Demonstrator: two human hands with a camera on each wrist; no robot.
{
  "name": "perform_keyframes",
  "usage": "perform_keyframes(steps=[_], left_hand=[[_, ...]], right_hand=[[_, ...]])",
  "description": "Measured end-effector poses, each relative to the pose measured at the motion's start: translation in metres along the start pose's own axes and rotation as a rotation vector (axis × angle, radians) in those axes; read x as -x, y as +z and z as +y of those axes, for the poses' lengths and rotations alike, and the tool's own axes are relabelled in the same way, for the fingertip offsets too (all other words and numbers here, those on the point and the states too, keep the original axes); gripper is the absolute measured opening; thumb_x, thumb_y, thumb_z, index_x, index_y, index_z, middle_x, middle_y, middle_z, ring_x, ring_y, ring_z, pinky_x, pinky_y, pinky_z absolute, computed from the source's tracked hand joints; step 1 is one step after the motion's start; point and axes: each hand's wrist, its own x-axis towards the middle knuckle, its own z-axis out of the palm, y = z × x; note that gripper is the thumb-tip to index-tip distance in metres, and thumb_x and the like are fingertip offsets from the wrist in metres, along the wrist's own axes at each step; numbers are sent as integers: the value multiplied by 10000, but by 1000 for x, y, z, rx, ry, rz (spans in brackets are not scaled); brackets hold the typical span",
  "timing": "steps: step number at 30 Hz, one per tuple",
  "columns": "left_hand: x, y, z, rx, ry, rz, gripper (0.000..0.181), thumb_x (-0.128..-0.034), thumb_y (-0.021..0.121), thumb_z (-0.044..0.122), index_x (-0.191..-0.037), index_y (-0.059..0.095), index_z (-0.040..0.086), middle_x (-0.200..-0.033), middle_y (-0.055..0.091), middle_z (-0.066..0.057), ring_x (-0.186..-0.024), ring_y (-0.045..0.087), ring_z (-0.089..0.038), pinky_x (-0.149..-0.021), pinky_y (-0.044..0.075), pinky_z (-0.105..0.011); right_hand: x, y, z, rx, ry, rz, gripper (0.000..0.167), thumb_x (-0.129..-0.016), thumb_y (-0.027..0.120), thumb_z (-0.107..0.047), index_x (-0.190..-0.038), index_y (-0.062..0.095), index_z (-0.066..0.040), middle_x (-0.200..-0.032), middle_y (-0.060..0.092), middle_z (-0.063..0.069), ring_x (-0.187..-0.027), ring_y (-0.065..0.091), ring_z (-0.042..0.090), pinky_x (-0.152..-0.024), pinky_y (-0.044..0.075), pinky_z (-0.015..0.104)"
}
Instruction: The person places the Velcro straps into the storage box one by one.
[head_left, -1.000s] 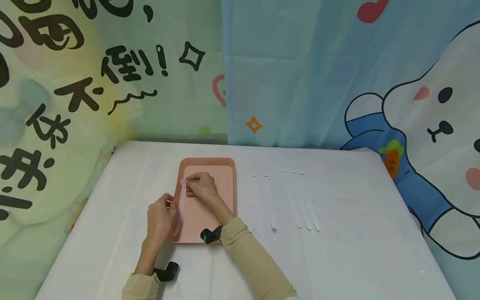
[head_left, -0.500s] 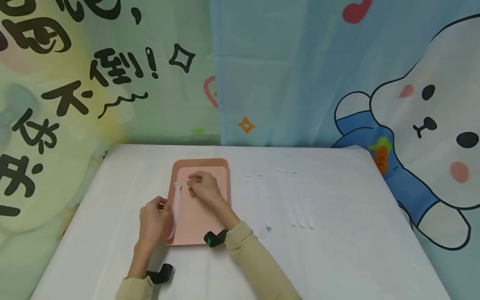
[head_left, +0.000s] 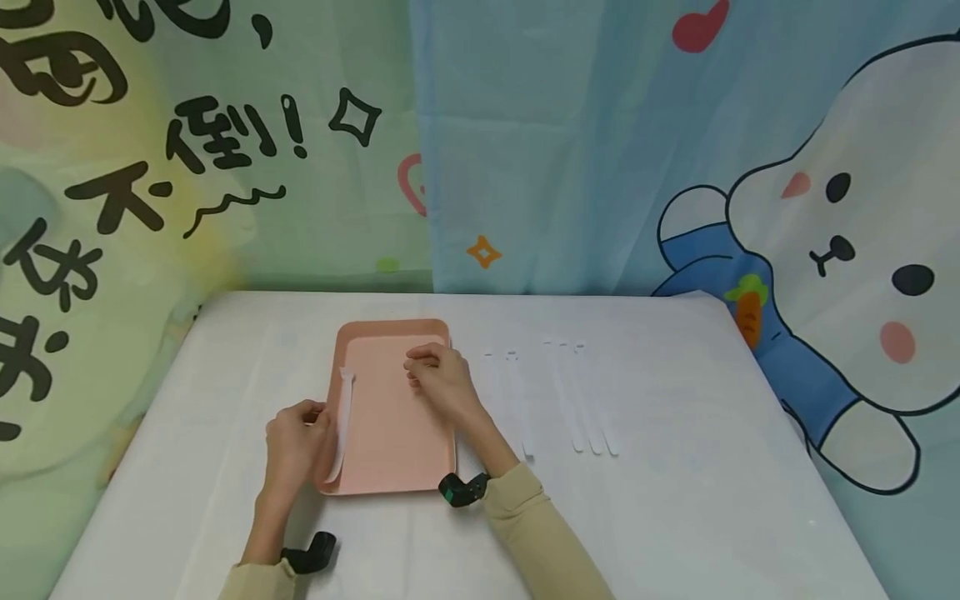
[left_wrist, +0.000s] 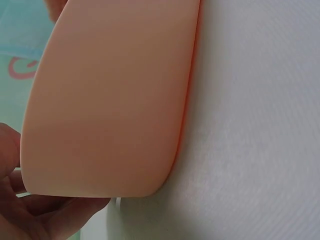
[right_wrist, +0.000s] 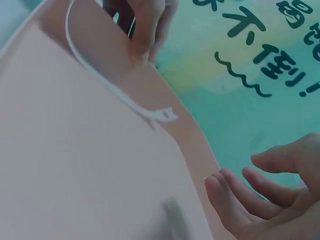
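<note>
A shallow pink tray (head_left: 390, 417) lies on the white table. Along its left side runs a thin white strip (head_left: 343, 425) with a slotted end (right_wrist: 167, 115), curving against the tray's wall in the right wrist view. My left hand (head_left: 294, 442) pinches the tray's left rim, its fingers partly hidden by the tray (left_wrist: 110, 100) in the left wrist view. Over the tray's right half hovers my right hand (head_left: 447, 385). Its fingers (right_wrist: 235, 197) are loosely bent and apart from the thumb, with nothing between them.
Right of the tray, several similar white strips lie lengthwise on the table, in a left group (head_left: 523, 408) and a right group (head_left: 588, 408). A printed cloth backdrop (head_left: 525, 167) hangs behind the table's far edge.
My right hand has let go of the strip's far end and moved right across the tray. The strip stays along the left side. My left hand keeps its grip on the rim.
</note>
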Motion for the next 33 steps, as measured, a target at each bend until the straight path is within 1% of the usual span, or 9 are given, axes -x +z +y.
perform_keyframes(steps=[1, 4, 8, 12, 14, 17, 23, 29, 33], left_hand=[[-1, -1, 1, 3, 1, -4, 175, -917, 648, 8, -1007, 757, -95, -902, 758, -255, -803, 731, -397, -617, 500, -305], [-2, -3, 3, 13, 0, -7, 176, -917, 648, 7, -1006, 760, -96, -903, 758, -255, -791, 728, -388, -611, 489, -285], [-3, -3, 3, 15, -8, -9, 176, -920, 649, 14, -1007, 764, -87, -904, 760, -247, -784, 728, -376, -608, 485, -273], [-3, -3, 2, 16, -21, -15, 183, -927, 643, 24, -1014, 764, -83, -913, 761, -245, -791, 730, -368, -611, 482, -259], [-3, -3, 2, 21, -29, -21, 188, -933, 640, 30, -1021, 763, -82, -921, 760, -246, -793, 728, -362, -612, 478, -255], [-2, -3, 1, 27, -37, -31, 195, -937, 634, 34, -1028, 760, -84, -927, 757, -251, -782, 724, -351, -600, 472, -242], [0, -2, -1, 35, -36, -33, 190, -938, 634, 27, -1026, 758, -87, -922, 753, -255, -758, 719, -330, -584, 467, -231], [1, -1, -1, 32, -34, -32, 193, -939, 628, 26, -1026, 756, -88, -918, 752, -253, -764, 715, -334, -589, 469, -237], [0, -1, 0, 24, -38, -21, 197, -934, 624, 25, -1025, 756, -89, -914, 752, -253, -761, 717, -334, -584, 464, -230]], right_hand=[[0, -3, 1, 2, -6, 10, 268, -1004, 621, -93, -1225, 672, 49, -1105, 738, 227, -991, 736, 380, -857, 598, 429], [0, -13, 2, -13, -7, 42, 265, -995, 628, -71, -1222, 682, 55, -1092, 742, 209, -979, 742, 341, -840, 604, 378], [1, -25, 6, -89, 3, 85, 256, -986, 639, -42, -1214, 695, 62, -1094, 747, 219, -961, 750, 302, -821, 604, 319], [1, -37, 11, -148, -9, 130, 249, -991, 623, -26, -1208, 693, 74, -1111, 739, 260, -968, 748, 329, -830, 604, 331], [2, -43, 13, -152, -12, 150, 246, -993, 615, -26, -1203, 692, 77, -1116, 735, 268, -974, 746, 351, -841, 603, 353], [4, -52, 19, -154, -8, 188, 241, -983, 603, -12, -1186, 698, 77, -1100, 741, 262, -970, 743, 376, -830, 605, 352], [6, -73, 32, -136, -9, 255, 238, -983, 605, -13, -1182, 703, 74, -1065, 756, 230, -982, 737, 397, -800, 603, 310], [6, -92, 41, -65, 16, 323, 234, -981, 623, 1, -1192, 712, 51, -1103, 755, 215, -990, 737, 314, -839, 586, 284], [3, -103, 49, -19, 23, 370, 253, -976, 600, 17, -1202, 708, 53, -1129, 749, 225, -1005, 723, 313, -831, 564, 232]])
